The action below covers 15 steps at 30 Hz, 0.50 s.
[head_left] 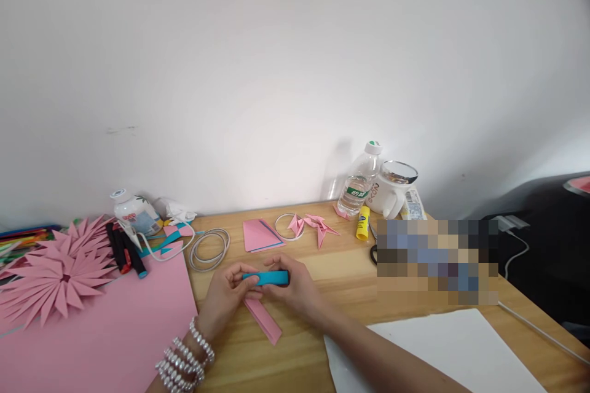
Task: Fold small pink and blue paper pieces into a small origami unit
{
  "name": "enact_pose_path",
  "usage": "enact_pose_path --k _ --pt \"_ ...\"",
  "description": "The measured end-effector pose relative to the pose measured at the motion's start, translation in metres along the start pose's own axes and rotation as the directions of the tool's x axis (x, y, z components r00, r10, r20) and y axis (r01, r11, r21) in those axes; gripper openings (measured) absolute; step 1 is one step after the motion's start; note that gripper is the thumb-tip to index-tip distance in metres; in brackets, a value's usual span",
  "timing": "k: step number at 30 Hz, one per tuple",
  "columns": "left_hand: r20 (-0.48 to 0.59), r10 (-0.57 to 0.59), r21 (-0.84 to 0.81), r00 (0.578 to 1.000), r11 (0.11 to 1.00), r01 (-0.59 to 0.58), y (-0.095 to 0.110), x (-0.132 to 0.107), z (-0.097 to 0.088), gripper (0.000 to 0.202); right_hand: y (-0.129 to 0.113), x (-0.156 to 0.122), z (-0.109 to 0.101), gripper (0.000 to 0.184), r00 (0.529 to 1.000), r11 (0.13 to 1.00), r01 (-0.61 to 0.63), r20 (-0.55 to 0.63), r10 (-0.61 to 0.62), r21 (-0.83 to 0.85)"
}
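Between my two hands a folded blue paper strip [271, 277] is held level above the wooden table. My left hand [229, 287], with pearl bracelets on its wrist, pinches the strip's left end between thumb and fingers. At the other end, my right hand [295, 285] grips it, thumb in front. Below them a folded pink paper strip [263, 320] slants toward me; its upper end is hidden by my left hand. Beyond my hands are a small stack of pink and blue paper [262, 236] and several folded pink paper pieces [318, 225].
Pink spiky paper flowers [64, 276], markers [126, 249] and a large pink sheet [152, 313] fill the left. A coiled cable [209, 250] lies behind. At right stand a water bottle [358, 181], mug [391, 190] and glue stick [362, 224]; white paper [433, 350] lies nearer.
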State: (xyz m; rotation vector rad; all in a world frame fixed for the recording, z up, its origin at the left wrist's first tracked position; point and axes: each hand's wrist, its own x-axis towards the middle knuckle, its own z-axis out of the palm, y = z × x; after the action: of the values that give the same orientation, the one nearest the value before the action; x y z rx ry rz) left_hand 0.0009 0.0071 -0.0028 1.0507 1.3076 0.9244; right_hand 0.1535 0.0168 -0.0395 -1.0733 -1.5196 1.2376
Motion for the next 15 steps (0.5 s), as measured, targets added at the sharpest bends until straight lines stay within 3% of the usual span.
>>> enact_pose_path --k 3,10,15 --pt "0.041 0.018 0.033 0.999 0.999 -0.019 0.0001 -0.0014 0.0028 0.029 -0.002 -0.0024 -0.0003 0.02 0.998 0.998 0.04 0.039 -0.038 -0.042" --pt "0.022 0.038 0.063 0.999 0.997 -0.04 -0.0008 -0.0019 0.0034 0.029 0.0037 -0.0027 -0.0009 0.022 0.999 0.999 -0.012 0.032 0.01 0.053" --pt "0.001 0.021 -0.008 1.0 1.0 -0.021 -0.0035 0.0025 -0.0018 0.034 0.0075 0.0016 0.0009 0.022 0.992 0.936 -0.13 0.039 0.124 0.328"
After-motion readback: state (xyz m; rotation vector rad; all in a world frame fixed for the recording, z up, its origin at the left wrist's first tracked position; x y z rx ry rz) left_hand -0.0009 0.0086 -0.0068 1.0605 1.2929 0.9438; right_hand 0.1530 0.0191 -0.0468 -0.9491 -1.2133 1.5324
